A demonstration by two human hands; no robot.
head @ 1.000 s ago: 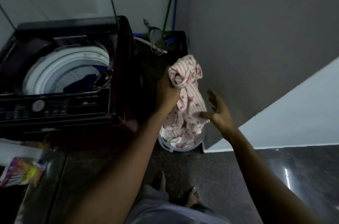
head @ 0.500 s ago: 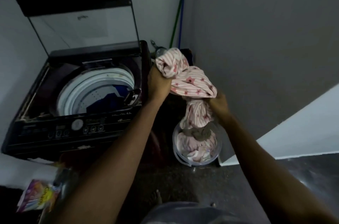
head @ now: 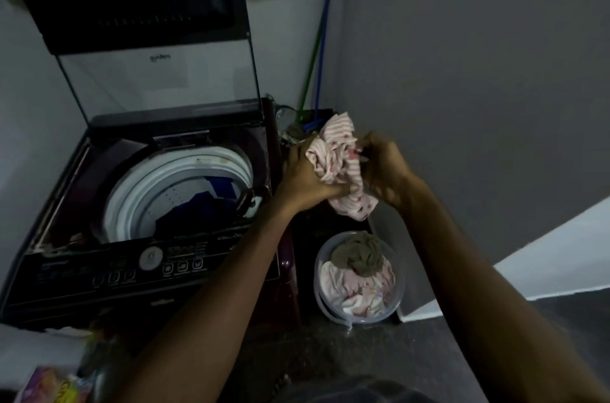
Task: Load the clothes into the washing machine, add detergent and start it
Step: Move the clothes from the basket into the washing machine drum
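A pink striped garment [head: 340, 165] is bunched between my hands, just right of the washing machine. My left hand [head: 305, 176] grips its left side and my right hand [head: 384, 168] grips its right side. The top-loading washing machine [head: 99, 264] stands at the left with its lid [head: 155, 49] raised; blue clothes [head: 198, 204] lie in its white drum. Below my hands a clear round tub [head: 321, 297] on the floor holds pale clothes and a grey-brown cloth [head: 359, 255]. A colourful detergent packet [head: 49, 386] lies at the bottom left.
A grey wall [head: 478, 89] closes the right side. Green and blue poles [head: 317, 49] lean in the corner behind the machine, above a dark box of odds and ends [head: 293, 125]. The machine's control panel [head: 148, 265] faces me. The floor is dark stone.
Both hands have lifted the striped garment fully out of the tub and gathered it into a bundle. The camera has tilted upward, so the raised lid and the window show.
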